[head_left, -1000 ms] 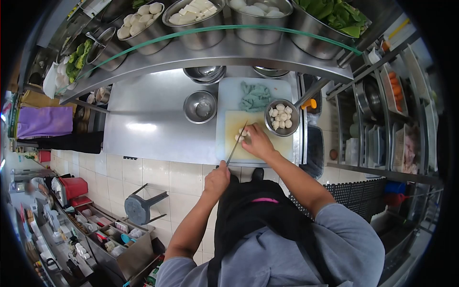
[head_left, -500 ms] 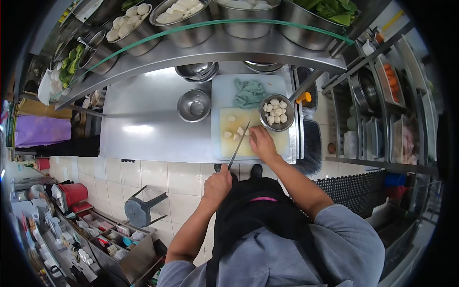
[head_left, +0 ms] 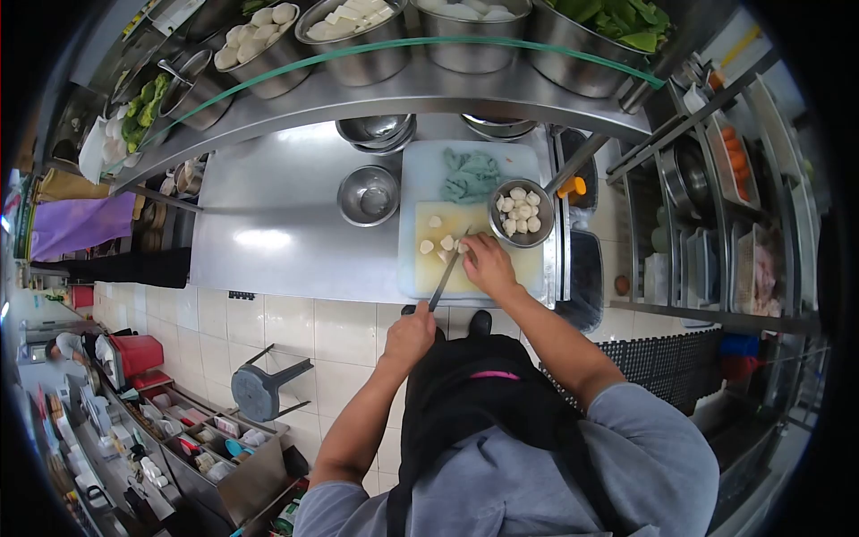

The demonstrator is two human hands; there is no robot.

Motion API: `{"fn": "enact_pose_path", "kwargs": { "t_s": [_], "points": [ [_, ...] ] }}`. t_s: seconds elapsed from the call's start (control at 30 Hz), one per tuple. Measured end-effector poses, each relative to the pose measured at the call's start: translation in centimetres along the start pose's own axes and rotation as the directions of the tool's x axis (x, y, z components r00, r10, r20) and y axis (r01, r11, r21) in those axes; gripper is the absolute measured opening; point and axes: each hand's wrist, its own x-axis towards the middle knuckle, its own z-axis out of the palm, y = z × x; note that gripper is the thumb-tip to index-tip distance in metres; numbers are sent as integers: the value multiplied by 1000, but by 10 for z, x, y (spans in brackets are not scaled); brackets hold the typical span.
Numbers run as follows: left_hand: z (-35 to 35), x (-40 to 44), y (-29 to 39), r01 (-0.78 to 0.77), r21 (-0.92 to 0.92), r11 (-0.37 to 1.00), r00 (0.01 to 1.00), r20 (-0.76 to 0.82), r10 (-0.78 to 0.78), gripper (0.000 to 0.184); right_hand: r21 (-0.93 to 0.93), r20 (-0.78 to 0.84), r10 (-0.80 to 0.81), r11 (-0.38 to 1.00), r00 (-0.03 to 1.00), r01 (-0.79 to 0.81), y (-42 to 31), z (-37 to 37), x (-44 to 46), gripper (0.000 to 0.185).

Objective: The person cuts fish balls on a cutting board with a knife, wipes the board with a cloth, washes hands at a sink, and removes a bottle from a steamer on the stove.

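My left hand (head_left: 411, 338) grips a long knife (head_left: 441, 285) by its handle, the blade pointing away over the yellow cutting board (head_left: 514, 268). My right hand (head_left: 488, 266) is closed at the far end of the blade, its fingertips on a small white round food piece (head_left: 462, 246). Several loose white pieces (head_left: 427, 246) lie left of the blade. Just beyond my right hand, a metal bowl (head_left: 495, 217) holds many whole white rounds, whose exact kind I cannot make out. A crumpled green cloth (head_left: 470, 174) lies on the larger white board (head_left: 416, 161) underneath.
An empty metal bowl (head_left: 368, 196) stands left of the boards on the steel table (head_left: 277, 206), with stacked bowls (head_left: 378, 132) behind it. Overhead, a steel shelf (head_left: 358, 98) carries food tubs. Dark bins stand at the right; a grey stool (head_left: 256, 391) is on the floor behind left.
The knife blade has come down beside my right fingertips, its handle a little nearer the table. My right hand stays at nearly the same spot. The view has shifted slightly.
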Motion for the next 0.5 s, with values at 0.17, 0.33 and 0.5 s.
{"fn": "enact_pose_path", "kwargs": {
  "t_s": [0.17,0.33,0.5],
  "points": [
    [-25,-12,9,64,-18,998,998,-11,-64,21,-22,5,31,999,1000,-30,3,7,-10,36],
    [-14,-23,16,76,-6,997,996,38,-75,20,-100,-44,28,994,999,-32,2,-17,-42,41],
    [3,-14,4,72,-36,997,997,-14,-73,20,81,16,76,994,997,-77,11,-21,-53,48]
  ]
}}
